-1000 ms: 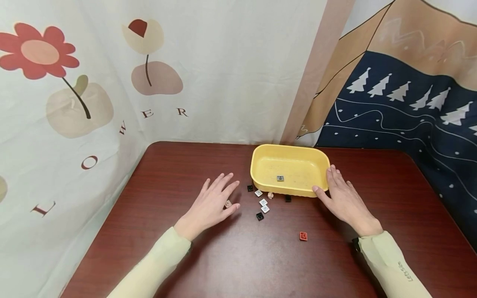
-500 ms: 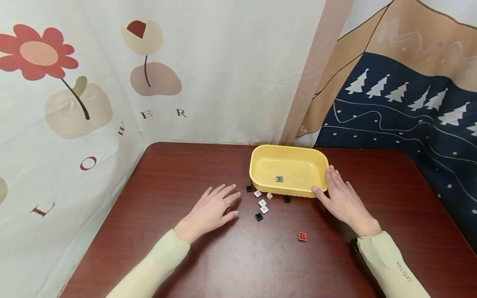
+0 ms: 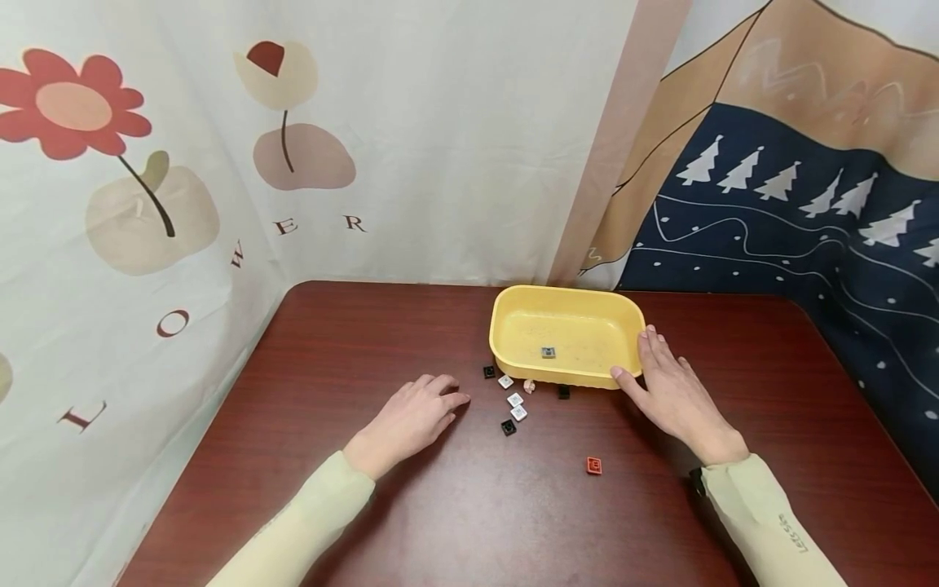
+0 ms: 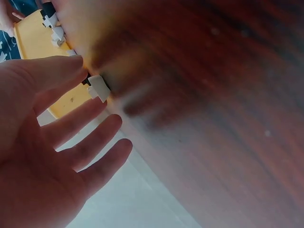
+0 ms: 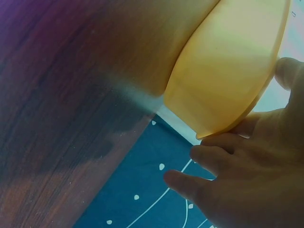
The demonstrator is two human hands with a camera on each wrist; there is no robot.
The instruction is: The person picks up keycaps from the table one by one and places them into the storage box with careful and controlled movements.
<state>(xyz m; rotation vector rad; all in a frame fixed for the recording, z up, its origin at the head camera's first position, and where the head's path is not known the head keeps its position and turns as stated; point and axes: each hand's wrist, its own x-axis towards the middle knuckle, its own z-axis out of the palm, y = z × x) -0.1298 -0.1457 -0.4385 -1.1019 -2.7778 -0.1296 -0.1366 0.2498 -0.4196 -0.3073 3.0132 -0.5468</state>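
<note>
My left hand (image 3: 407, 424) hovers low over the table left of the scattered pieces, its fingers slightly bent. In the left wrist view a small white piece (image 4: 99, 88) is close to the index and middle fingertips, and the thumb (image 4: 71, 61) stands apart from it. My right hand (image 3: 678, 397) rests against the right end of a yellow plastic tray (image 3: 502, 359), thumb at the front rim and straight fingers along the outer side. One small grey square piece (image 3: 548, 352) lies inside the tray.
Before the tray lie white pieces (image 3: 519, 413), black pieces (image 3: 509, 427) and a pale piece (image 3: 529, 386), all small. A red square piece (image 3: 593, 465) lies nearer the front of the dark red wooden table (image 3: 352, 326). Printed cloth (image 3: 440, 163) hangs behind.
The left hand has come lower and its fingers have drawn in. The pale piece seen beneath it earlier is now hidden in the head view. The right hand stays at the tray.
</note>
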